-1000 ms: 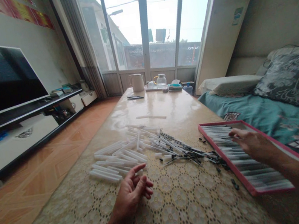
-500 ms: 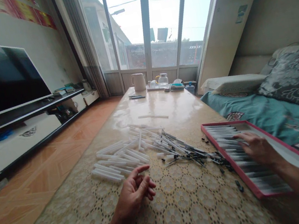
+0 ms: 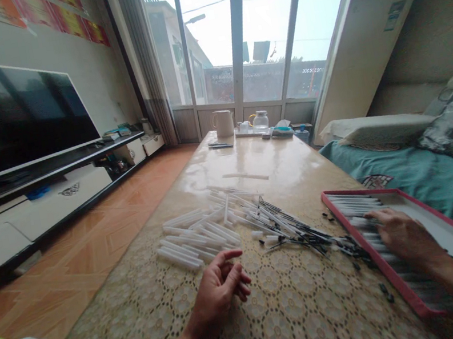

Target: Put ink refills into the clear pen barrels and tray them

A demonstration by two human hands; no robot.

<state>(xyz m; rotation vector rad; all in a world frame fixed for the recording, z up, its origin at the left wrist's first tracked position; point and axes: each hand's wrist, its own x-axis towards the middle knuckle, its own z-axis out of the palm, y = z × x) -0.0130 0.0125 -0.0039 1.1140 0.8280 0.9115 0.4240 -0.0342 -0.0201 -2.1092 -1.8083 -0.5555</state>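
Lace-covered tabletop in a bright living room holds loose white plastic tubes left of centre, with thin black-tipped rods tangled just to their right. Both look light and stiff, apt to roll, so each seems best pinched around its middle. Left hand hangs open and empty, just near of the tubes. Right hand lies over rows of tubes in a red-rimmed tray; whether it grips any cannot be told.
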